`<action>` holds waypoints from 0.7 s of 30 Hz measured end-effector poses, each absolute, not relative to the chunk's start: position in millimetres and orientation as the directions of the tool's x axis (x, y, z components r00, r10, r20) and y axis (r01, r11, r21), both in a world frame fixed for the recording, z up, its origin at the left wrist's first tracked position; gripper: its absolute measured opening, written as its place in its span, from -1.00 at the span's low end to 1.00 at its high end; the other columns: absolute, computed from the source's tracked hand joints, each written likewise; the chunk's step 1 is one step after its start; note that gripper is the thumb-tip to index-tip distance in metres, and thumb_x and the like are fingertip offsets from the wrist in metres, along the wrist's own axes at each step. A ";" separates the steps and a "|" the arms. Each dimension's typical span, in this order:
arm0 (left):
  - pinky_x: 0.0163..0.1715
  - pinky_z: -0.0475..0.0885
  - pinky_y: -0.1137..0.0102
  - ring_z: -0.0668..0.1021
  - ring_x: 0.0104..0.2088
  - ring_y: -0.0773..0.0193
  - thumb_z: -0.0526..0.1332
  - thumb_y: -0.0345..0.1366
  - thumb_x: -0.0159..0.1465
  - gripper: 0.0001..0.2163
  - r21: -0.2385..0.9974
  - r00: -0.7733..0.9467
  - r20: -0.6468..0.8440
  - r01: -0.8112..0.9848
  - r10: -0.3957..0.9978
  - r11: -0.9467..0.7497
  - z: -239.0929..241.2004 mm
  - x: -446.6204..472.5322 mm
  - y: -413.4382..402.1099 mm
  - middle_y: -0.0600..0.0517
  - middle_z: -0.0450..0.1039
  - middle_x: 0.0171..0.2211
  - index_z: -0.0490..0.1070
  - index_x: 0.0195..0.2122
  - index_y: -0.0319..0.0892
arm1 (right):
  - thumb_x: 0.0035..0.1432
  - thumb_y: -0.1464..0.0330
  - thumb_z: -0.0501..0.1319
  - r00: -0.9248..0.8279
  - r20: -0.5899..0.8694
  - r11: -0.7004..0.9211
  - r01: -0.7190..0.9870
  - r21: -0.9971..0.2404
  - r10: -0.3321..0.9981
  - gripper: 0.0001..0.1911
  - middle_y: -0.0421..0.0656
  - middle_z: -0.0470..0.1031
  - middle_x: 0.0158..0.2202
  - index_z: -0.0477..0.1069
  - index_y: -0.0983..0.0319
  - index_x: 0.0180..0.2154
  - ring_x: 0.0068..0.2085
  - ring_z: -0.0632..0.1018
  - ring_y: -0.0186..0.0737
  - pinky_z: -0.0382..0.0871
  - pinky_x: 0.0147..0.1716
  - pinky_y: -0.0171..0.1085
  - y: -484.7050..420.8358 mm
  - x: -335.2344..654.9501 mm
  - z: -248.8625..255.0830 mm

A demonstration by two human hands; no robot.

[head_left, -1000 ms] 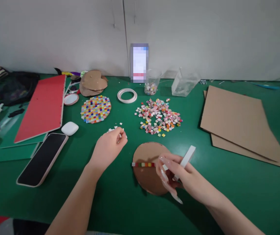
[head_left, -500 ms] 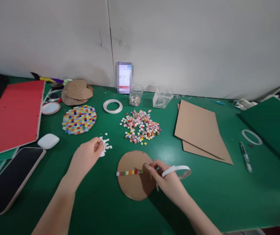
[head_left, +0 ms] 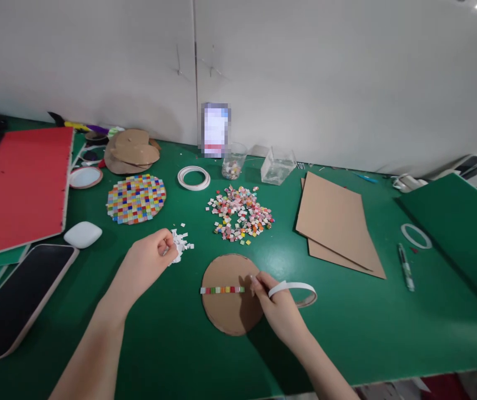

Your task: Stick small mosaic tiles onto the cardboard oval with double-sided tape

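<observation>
My left hand [head_left: 155, 253] is closed in a pinch at the edge of a small pile of white paper scraps [head_left: 183, 245]. Whatever its fingertips hold is hidden. Over the right part of a round cardboard disc [head_left: 225, 319], my right hand [head_left: 275, 297] is closed, thumb and forefinger together. A roll of narrow white tape [head_left: 311, 288] hangs from this hand, sticking out to the right. Anything between the fingertips is too small to make out. Across the disc runs a row of coloured mosaic tiles [head_left: 222, 290], ending just left of the right fingertips.
Loose mosaic tiles [head_left: 242, 214] lie beyond the disc, with a tile-covered disc [head_left: 136, 199] to their left. A plastic cup [head_left: 234, 161], a clear box [head_left: 279, 166] and a phone [head_left: 215, 130] stand behind. Cardboard sheets [head_left: 336, 219] lie right; a dark phone [head_left: 24, 300] lies left.
The camera view has shifted slightly. My right fingertips have drawn a little away from the end of the tile row, while my left hand stays pinched at the white scraps.
</observation>
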State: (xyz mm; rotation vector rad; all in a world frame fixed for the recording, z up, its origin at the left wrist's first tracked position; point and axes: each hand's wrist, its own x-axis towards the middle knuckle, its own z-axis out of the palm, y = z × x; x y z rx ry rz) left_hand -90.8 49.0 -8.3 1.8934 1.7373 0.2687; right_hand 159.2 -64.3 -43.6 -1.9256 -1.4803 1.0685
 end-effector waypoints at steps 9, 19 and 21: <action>-0.60 0.06 0.49 0.23 -0.64 0.37 -0.01 -0.26 0.25 -0.89 0.600 0.283 -0.124 0.785 0.951 -0.155 -11.8 -59.6 24.9 0.21 0.05 -0.66 0.17 -0.41 -0.12 | 0.29 0.33 -0.10 0.067 -0.234 -0.145 0.931 -0.333 0.970 -0.75 -0.19 0.43 -0.57 0.30 0.20 -0.31 -0.55 0.44 -0.23 0.06 -0.59 -0.37 -62.9 152.6 -43.7; -0.56 0.14 0.44 0.55 -0.35 0.20 -0.09 -0.34 0.35 -0.82 0.345 0.454 -0.254 0.868 0.854 -0.359 -35.9 -25.1 -12.8 -0.01 0.49 -0.29 0.27 -0.22 -0.19 | 0.27 0.41 -0.04 -0.024 -0.157 0.014 0.998 -0.062 0.987 -0.81 -0.20 0.45 -0.61 0.29 0.21 -0.35 -0.59 0.50 -0.21 -0.07 -0.64 -0.32 -62.6 145.1 -46.1; -0.58 0.15 0.44 0.55 -0.35 0.19 -0.10 -0.33 0.36 -0.81 0.306 0.444 -0.262 0.880 0.857 -0.363 -37.0 -22.9 -12.6 -0.01 0.49 -0.29 0.28 -0.20 -0.19 | 0.28 0.41 -0.04 -0.023 -0.148 0.018 0.999 -0.033 0.989 -0.82 -0.20 0.46 -0.60 0.27 0.22 -0.35 -0.59 0.51 -0.21 -0.07 -0.64 -0.31 -62.6 143.6 -46.1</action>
